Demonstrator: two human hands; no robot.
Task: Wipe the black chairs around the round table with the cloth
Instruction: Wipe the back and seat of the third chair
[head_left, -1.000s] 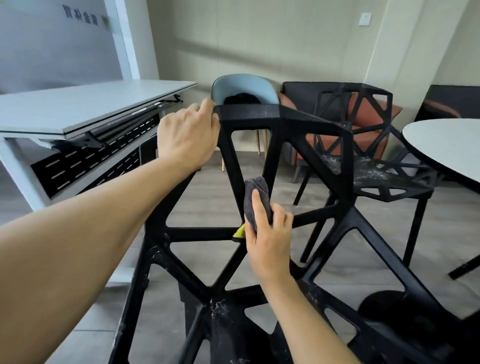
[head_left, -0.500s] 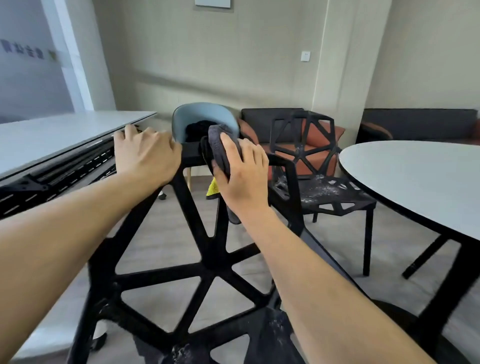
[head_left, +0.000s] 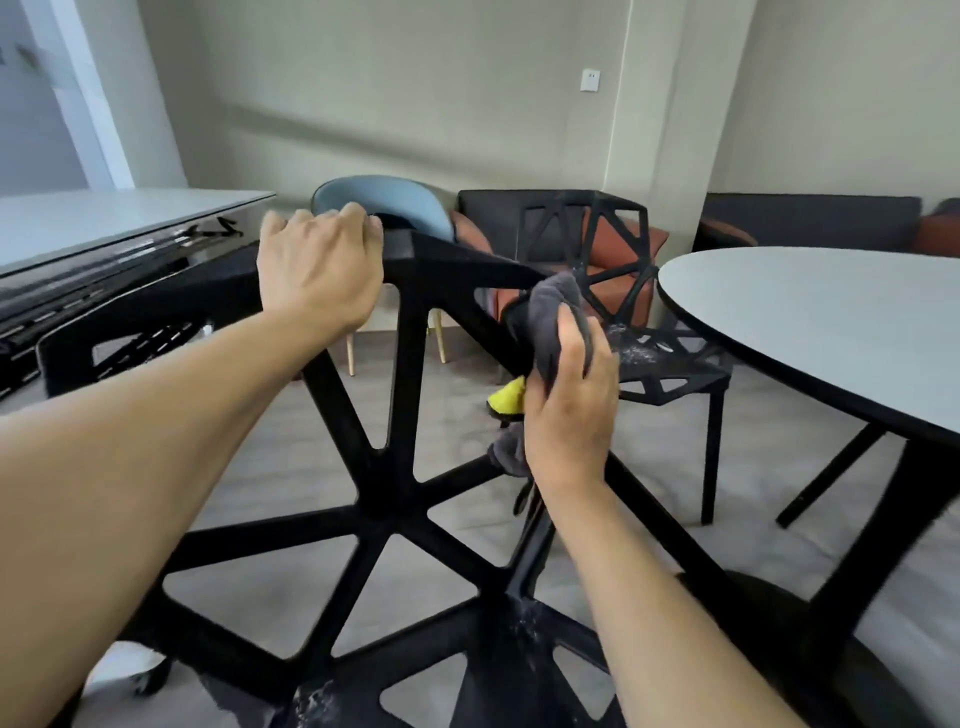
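— Right in front of you, what is the near chair (head_left: 400, 415) doing?
— Its black openwork back fills the lower middle of your view, struts fanning from a hub low down. Your left hand (head_left: 319, 275) rests on the top rail at its left corner, fingers (head_left: 358, 221) curled over the far edge and gripping it.

— And your right hand (head_left: 569, 410)?
— It sits on the right-hand slanting edge of that same chair back, just below the top corner. Its fingers are wrapped round the cloth (head_left: 550, 322), a grey wad with a yellow patch showing at its lower left. The cloth is pressed against the black strut, and a loose grey end hangs below your palm.

— What lies beyond the near chair?
— Behind its right side stands a second black chair (head_left: 654, 358) of the same kind, with pale dust or scuffs across its seat. Right of that chair is the round worktop (head_left: 810, 332), pale grey with a dark edge and dark legs. Behind the near chair's top rail you see a blue chair (head_left: 379, 200) with light wooden legs, and a dark sofa (head_left: 498, 218) with orange cushions against the wall. Left of the near chair runs a long white worktop (head_left: 119, 221) with a black perforated panel beneath it.

— The chair's condition?
— White specks cling near the hub at the bottom of the back.
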